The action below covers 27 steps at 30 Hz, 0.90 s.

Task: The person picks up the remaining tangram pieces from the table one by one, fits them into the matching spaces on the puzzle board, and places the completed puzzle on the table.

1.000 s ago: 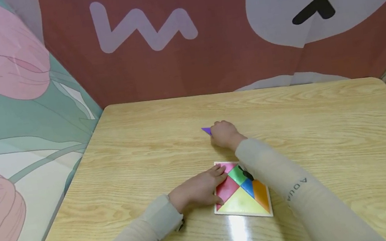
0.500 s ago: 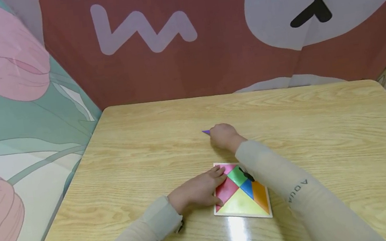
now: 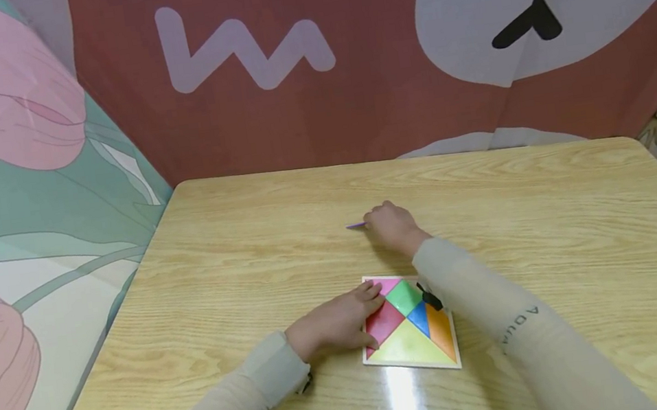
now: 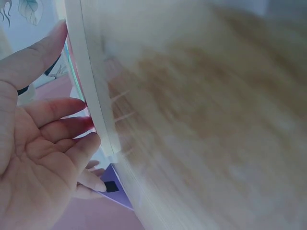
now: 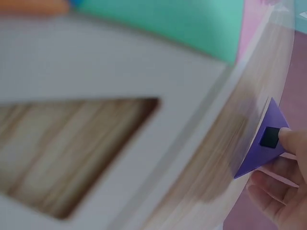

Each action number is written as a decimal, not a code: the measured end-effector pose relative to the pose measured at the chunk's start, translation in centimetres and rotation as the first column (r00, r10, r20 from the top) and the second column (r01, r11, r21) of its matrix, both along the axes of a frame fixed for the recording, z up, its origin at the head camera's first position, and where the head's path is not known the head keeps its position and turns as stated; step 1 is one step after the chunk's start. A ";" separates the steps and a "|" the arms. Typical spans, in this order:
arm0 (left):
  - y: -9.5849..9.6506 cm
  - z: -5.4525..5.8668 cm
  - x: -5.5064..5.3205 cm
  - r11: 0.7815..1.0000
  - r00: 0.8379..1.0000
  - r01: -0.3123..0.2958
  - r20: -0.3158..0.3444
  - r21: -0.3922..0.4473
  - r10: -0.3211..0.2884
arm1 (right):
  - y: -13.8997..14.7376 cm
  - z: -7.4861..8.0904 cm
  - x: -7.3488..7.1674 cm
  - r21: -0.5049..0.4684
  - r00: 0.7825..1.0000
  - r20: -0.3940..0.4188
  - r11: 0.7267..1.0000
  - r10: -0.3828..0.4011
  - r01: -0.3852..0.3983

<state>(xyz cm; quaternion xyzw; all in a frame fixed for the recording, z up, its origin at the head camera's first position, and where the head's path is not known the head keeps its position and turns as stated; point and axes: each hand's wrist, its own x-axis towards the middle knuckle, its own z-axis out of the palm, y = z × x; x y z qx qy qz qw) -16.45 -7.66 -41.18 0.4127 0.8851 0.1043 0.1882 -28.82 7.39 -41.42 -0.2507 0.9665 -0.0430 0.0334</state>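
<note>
My left hand (image 3: 343, 319) rests with fingers spread on the left edge of a square tangram board (image 3: 412, 364). Its pink, red, green, blue, yellow and orange pieces lie in a white frame. Beyond the board, my right hand (image 3: 393, 225) pinches a purple tangram triangle (image 3: 355, 225), seen nearly edge-on from the head. In the right wrist view the triangle (image 5: 266, 139) stands tilted up close over the table, with a small black square (image 5: 270, 137) on its face by the thumb. The right sleeve hides the board's upper right corner in the head view.
The light wood table (image 3: 234, 245) reaches back to a reddish-brown cartoon-printed wall covering (image 3: 269, 130). In the right wrist view the board's white base has a cut-out (image 5: 76, 148) with wood grain showing through. A flower-printed covering (image 3: 70, 322) runs along the left side.
My right hand has shifted slightly right and turned the purple triangle from showing its face to nearly edge-on. The left hand stays on the board.
</note>
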 end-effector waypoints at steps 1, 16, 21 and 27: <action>0.0 0.0 0.0 1.000 1.000 0.002 -0.003 0.001 -0.002 | 0.2 0.0 0.0 -0.022 1.000 -0.011 1.000 0.001 -0.001; 0.0 0.0 0.0 1.000 1.000 -0.006 0.009 -0.009 0.006 | 2.4 -0.7 0.5 -0.339 0.998 0.005 0.939 0.059 -0.054; 0.0 0.1 0.0 1.000 1.000 -0.015 0.018 -0.013 0.016 | 2.7 -0.6 0.8 -0.390 0.998 0.047 0.921 0.042 -0.020; 0.0 0.1 0.1 1.000 1.000 -0.015 0.018 -0.007 0.015 | 3.4 -0.4 1.1 -0.466 0.990 0.139 0.883 0.007 0.059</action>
